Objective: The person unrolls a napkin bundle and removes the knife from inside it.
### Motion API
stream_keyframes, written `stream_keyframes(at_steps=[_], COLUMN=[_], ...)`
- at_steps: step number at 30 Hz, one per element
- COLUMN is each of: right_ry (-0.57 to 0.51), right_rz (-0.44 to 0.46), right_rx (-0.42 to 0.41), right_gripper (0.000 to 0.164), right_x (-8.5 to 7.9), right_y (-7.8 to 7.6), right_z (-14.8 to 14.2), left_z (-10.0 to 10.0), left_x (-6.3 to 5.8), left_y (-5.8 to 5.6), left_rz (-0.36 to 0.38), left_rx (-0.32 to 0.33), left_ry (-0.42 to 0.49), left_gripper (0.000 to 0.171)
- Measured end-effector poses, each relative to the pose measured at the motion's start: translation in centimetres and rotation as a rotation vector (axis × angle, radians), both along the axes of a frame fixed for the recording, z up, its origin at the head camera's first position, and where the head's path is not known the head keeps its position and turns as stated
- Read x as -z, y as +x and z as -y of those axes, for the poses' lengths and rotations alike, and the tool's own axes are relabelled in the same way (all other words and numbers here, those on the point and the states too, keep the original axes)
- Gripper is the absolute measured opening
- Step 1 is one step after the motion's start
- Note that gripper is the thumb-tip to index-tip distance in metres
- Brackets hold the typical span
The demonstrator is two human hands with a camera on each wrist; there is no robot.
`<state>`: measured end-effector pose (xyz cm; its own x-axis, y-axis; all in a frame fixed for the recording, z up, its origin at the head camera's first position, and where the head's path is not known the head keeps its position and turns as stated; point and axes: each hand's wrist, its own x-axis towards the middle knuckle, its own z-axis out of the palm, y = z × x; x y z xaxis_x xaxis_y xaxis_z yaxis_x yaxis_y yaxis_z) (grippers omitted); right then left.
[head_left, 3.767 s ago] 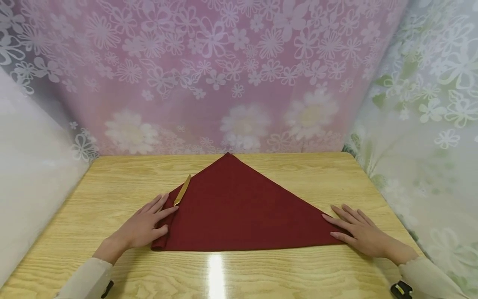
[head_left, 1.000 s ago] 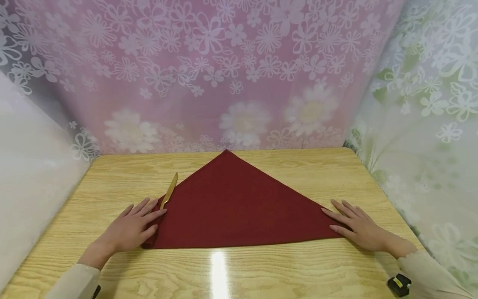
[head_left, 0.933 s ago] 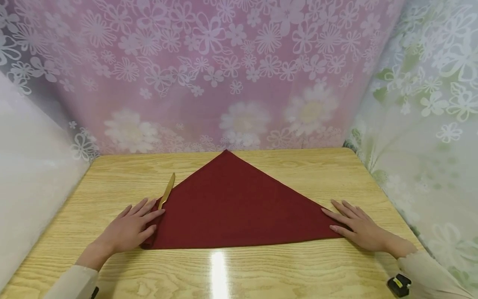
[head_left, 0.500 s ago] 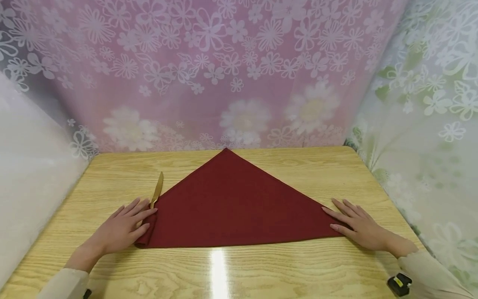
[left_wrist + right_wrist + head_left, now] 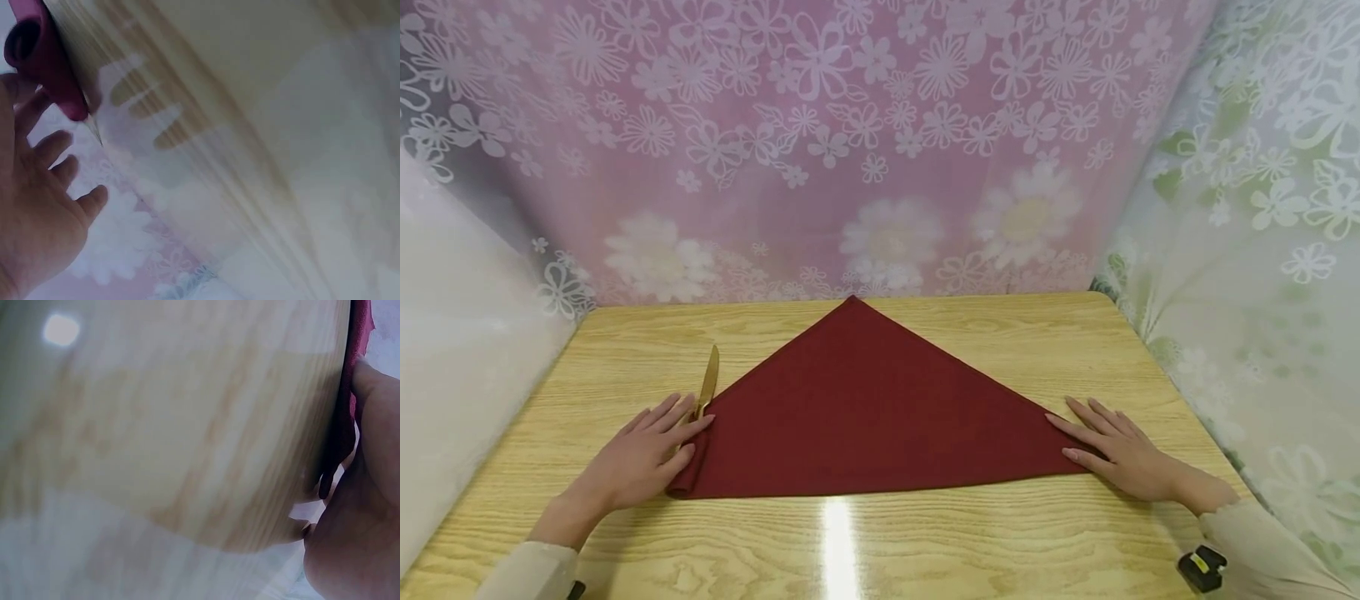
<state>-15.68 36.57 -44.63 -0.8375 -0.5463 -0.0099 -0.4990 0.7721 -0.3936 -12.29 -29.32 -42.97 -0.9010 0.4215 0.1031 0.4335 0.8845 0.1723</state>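
Note:
A dark red cloth napkin (image 5: 857, 408) lies as a wide triangle on the table, its point toward the back. Its left corner is rolled up, and the hollow end of the roll (image 5: 55, 69) shows in the left wrist view. A gold table knife (image 5: 709, 375) sticks out of the roll toward the back, its lower part hidden by cloth and fingers. My left hand (image 5: 643, 458) rests on the roll with fingers extended, the index fingertip by the knife. My right hand (image 5: 1127, 458) lies flat over the right corner, fingers spread, thumb and index finger on the cloth.
The wood-grain table (image 5: 970, 542) reaches back to a pink flowered curtain (image 5: 887, 167). Pale sheets hang along both sides, one with a flower print (image 5: 1262, 292) on the right. A small black device (image 5: 1202, 571) sits under the right sleeve.
My left hand, the roll and the knife have moved left, and more of the napkin lies flat as the roll turns outward. My right hand has stayed at its corner.

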Motion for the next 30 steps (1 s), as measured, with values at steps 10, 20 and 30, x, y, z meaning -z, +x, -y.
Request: stream_keyframes(at_steps=[10,20,30], right_ry=[-0.013,-0.016,-0.014], right_rz=[0.000,0.008,0.019], right_rx=[0.004,0.008,0.005], right_gripper=[0.051,0.051,0.051], right_x=[-0.1,0.1,-0.1], right_y=[0.1,0.2,0.1], right_z=[-0.1,-0.1,0.0], left_z=[-2.1,-0.5,0.6], left_x=[-0.3,-0.2,-0.1], left_y=[0.8,0.8,1.3], left_rz=[-0.014,0.037,0.023], left_rx=[0.027,-0.037,-0.081], left_ry=[-0.093,-0.095,-0.092], left_gripper=[0.045,0.043,0.042])
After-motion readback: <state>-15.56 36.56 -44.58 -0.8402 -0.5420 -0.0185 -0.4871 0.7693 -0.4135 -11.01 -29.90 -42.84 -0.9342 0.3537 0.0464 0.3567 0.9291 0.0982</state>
